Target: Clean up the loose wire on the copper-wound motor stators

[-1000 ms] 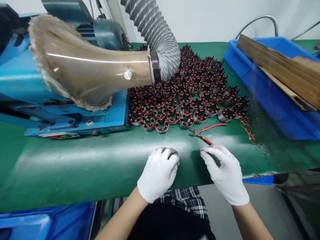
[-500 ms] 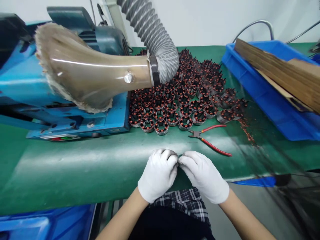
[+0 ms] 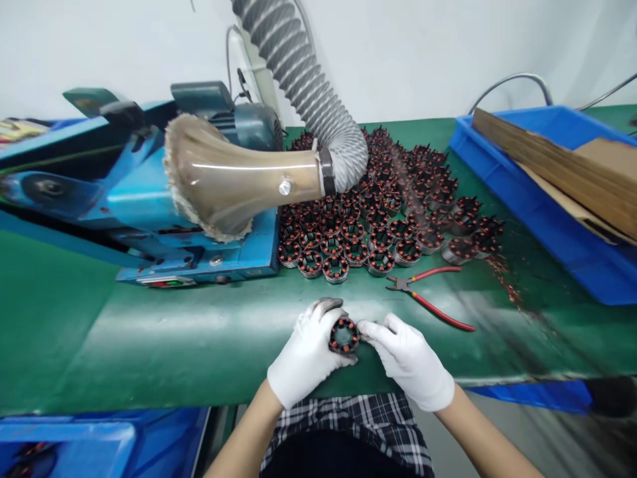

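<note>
A motor stator (image 3: 344, 335), a black ring with copper windings, is held over the near part of the bench with its round opening facing up. My gloved left hand (image 3: 309, 352) wraps around its left side, fingers behind and thumb in front. At the ring's right edge, my gloved right hand (image 3: 405, 355) has its fingertips pinched together; what lies between them is too small to make out. Red-handled cutting pliers (image 3: 402, 285) lie spread on the bench beyond my right hand. Behind them stand many similar stators (image 3: 355, 252) packed close together.
A blue machine (image 3: 134, 199) with a brownish funnel (image 3: 249, 176) and grey hose (image 3: 343, 133) stands at the left. To the right, a blue bin (image 3: 537, 219) holds cardboard (image 3: 557, 166). Copper scraps (image 3: 507, 285) litter the green bench (image 3: 174, 352). Another blue bin (image 3: 114, 445) sits below left.
The stator, hidden behind my hands before, now shows its open face. My hands have drawn slightly apart, with the right fingertips at its edge. The camera view has shifted left and up.
</note>
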Demonstrator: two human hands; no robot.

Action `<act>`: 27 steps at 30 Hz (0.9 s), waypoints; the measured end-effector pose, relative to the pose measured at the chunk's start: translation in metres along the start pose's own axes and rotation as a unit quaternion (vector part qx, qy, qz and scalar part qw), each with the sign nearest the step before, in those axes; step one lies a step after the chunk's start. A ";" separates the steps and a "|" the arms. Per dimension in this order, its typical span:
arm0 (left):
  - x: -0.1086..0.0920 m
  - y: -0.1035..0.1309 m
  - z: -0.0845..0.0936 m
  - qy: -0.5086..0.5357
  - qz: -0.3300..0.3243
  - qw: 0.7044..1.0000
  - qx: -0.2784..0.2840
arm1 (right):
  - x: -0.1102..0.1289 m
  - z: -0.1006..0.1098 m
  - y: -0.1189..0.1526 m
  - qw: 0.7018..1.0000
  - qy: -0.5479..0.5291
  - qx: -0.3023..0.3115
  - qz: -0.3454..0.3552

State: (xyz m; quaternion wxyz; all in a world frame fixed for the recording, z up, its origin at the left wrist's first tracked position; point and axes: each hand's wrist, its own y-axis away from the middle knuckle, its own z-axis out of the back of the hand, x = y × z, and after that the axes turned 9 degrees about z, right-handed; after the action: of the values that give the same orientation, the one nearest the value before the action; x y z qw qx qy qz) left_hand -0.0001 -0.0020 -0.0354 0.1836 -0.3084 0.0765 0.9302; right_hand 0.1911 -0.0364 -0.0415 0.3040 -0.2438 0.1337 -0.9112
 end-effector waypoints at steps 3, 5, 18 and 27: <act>-0.003 0.003 -0.003 0.055 0.005 0.998 -0.013 | 0.005 0.011 -0.002 0.999 0.008 -0.034 0.029; -0.011 0.008 0.000 0.132 0.023 0.991 -0.019 | 0.011 0.023 -0.008 0.998 -0.034 -0.054 0.009; -0.035 0.027 0.044 0.158 -0.080 0.984 -0.031 | 0.029 0.056 -0.031 0.839 -0.464 0.044 -0.280; -0.037 0.030 0.034 0.153 -0.052 0.984 -0.075 | 0.047 0.053 -0.033 0.921 -0.295 -0.051 -0.250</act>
State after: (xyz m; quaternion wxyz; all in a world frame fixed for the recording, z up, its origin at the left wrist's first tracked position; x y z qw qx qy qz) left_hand -0.0030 -0.0321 0.0148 0.1938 -0.4638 0.0174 0.8643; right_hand 0.1703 -0.0451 0.0334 0.0795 -0.5420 0.0189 -0.8364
